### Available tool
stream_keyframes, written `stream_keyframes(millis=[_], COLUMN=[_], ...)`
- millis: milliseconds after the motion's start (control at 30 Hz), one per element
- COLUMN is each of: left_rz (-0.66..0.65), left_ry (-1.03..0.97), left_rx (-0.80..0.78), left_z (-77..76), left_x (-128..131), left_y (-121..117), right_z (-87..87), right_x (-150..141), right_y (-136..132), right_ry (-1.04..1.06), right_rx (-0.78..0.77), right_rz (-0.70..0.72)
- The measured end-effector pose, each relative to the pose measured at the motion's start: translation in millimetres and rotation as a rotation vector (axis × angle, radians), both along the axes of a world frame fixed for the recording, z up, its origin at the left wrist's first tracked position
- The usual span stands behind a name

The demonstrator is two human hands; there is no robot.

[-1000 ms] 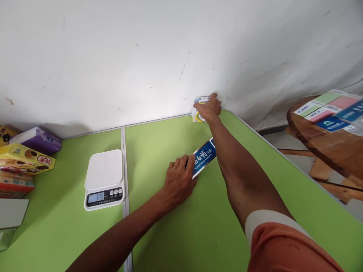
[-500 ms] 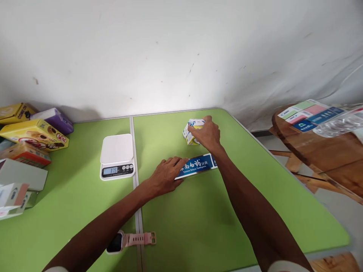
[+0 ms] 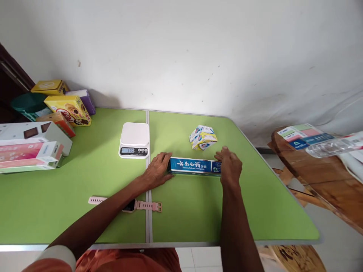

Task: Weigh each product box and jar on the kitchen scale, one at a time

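A long blue toothpaste box (image 3: 190, 165) lies flat on the green table, its printed face up. My left hand (image 3: 157, 170) grips its left end, thumb at the near side and fingers at the far side. Its right end is in my right hand (image 3: 231, 166), which partly covers it. Just behind the box stand small packs, a yellow-and-white one (image 3: 204, 140) against a white-and-blue one (image 3: 201, 130), untouched by either hand. A pink-strapped watch (image 3: 146, 205) lies under my left forearm, partly hidden.
Left of the hands stands a white kitchen scale (image 3: 135, 134) reading 375. Several cartons, among them a yellow biscuit box (image 3: 66, 107), are grouped at the far left. A round wooden table (image 3: 320, 170) at the right bears toothpaste boxes and a plastic bottle (image 3: 326, 147).
My right hand has let go of the small packs, leaving them behind the toothpaste box, and taken that box's right end. The toothpaste box now lies nearly straight across. The view has shifted back.
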State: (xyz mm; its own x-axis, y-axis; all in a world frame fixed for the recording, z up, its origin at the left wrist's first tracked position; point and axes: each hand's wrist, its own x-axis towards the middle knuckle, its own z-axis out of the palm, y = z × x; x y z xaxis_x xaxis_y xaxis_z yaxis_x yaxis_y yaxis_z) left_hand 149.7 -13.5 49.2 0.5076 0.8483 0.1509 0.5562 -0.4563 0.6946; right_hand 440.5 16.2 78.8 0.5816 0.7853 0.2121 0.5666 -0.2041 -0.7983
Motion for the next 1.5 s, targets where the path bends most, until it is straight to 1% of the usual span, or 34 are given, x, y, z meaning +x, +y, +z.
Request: stream_keyframes(millis=[100, 167, 233, 267, 367, 467, 533, 600, 700, 767, 833, 900, 967, 1067, 1167, 1267, 1500], left_rz=[0.034, 0.035, 0.020, 0.015, 0.016, 0.025, 0.012, 0.003, 0.041, 0.100, 0.169, 0.252, 0.346, 0.474, 0.536, 0.544, 0.521], left_ry=[-0.031, -0.051, -0.067, -0.074, -0.082, -0.091, -0.115, -0.151, -0.202, -0.232, -0.252, -0.255, -0.247, -0.255, -0.306, -0.364, -0.448], left_rx=[-0.036, -0.066, -0.089, -0.094, -0.091, -0.067, -0.059, -0.049, 0.007, 0.061, 0.111, 0.159, 0.189, 0.178, 0.135, 0.098, 0.034], left_z=[-4.6, -4.1, -3.9, -4.6, -9.8, -13.6, -10.8, -2.8, 16.1, 29.6, 40.4, 46.9, 48.2, 41.8, 30.2, 18.3, -4.6], left_x=[-1.9, -3.7, -5.2, -5.5, -3.5, -1.9, -5.8, -16.3, -46.0, -74.6, -107.9, -142.3, -174.2, -210.8, -230.7, -236.6, -230.1], left_y=[-1.3, 2.9, 9.4, 12.7, 20.3, 20.8, 16.7, 10.6, 5.3, 8.5, 17.0, 28.7, 41.1, 58.0, 71.6, 81.9, 95.2], right_z=[-8.8, -9.7, -11.6, -14.2, -28.0, -41.4, -43.6, -39.0, -23.1, -10.8, -1.1, 3.9, 4.0, -1.4, -8.3, -14.2, -25.6], right_x=[-11.1, -16.7, -18.5, -18.5, -19.6, -24.5, -29.5, -37.2, -60.2, -84.9, -114.7, -146.1, -175.7, -211.5, -232.3, -238.0, -226.6], right_y=[-27.8, -38.0, -44.9, -48.2, -59.0, -68.0, -70.1, -68.2, -56.9, -43.0, -23.9, -0.4, 24.7, 58.9, 83.0, 96.4, 106.3], right_ry=[-0.001, -0.028, -0.025, -0.012, 0.016, -0.002, 0.039, 0.127, 0.222, 0.249, 0.267, 0.283, 0.305, 0.338, 0.341, 0.327, 0.242], right_rx=[0.060, 0.120, 0.116, 0.082, -0.033, -0.028, -0.031, -0.029, 0.060, 0.141, 0.196, 0.225, 0.237, 0.235, 0.214, 0.215, 0.257], right_rz=[-0.159, -0.244, -0.289, -0.285, -0.205, -0.188, -0.210, -0.203, -0.089, 0.028, 0.140, 0.227, 0.300, 0.401, 0.454, 0.468, 0.443])
